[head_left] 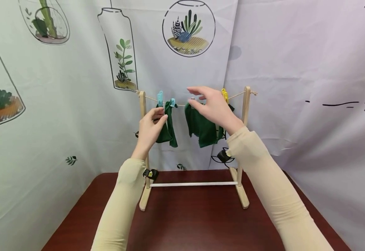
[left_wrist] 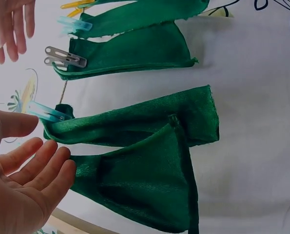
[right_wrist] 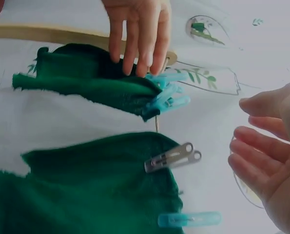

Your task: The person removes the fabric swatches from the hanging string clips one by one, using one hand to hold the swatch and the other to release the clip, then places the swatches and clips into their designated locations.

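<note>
Just beside the left hand [head_left: 149, 129], hanging green cloth [left_wrist: 145, 190].

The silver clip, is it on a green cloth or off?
On. Both wrist views show the silver clip clamped over the edge of a green cloth.

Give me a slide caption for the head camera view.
Left hand and right hand, both raised before green cloths clipped along a string on a wooden rack.
</note>
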Motion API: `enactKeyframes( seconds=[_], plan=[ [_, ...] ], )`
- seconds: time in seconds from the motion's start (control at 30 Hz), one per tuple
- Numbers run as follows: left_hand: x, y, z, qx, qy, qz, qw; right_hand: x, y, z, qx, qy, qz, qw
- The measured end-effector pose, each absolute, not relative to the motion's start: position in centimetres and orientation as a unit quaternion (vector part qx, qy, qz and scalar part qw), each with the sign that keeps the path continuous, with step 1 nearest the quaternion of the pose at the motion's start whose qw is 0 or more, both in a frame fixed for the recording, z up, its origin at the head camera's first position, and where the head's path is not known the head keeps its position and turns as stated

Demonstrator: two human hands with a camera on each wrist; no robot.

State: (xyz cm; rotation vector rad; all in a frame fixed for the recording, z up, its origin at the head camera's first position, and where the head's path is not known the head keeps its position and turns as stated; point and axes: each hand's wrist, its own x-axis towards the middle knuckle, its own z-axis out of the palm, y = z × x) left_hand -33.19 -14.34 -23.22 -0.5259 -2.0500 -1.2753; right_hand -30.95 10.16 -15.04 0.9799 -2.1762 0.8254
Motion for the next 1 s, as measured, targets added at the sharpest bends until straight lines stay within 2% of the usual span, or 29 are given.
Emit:
enactKeyframes(
  seconds=[0.37, 0.7, 1.0],
  plan=[
    [-34.9, -14.1, -21.2, -0.195, -0.776, -0.485, 0.352, -32.8, 7.7, -12.9, 0.359, -0.843, 0.311, 0.251],
    [-35.4, -13.3, -21.5, -0.175, -0.778, -0.485, 0.359, -34.2, 5.4, -14.3, 0.344, -0.863, 0.311, 0.199],
    [-35.8, -13.2, -22.3, -0.159, -0.782, -0.483, 0.36, -34.9, 3.8, -15.5, 0.321, -0.882, 0.286, 0.193]
  ],
)
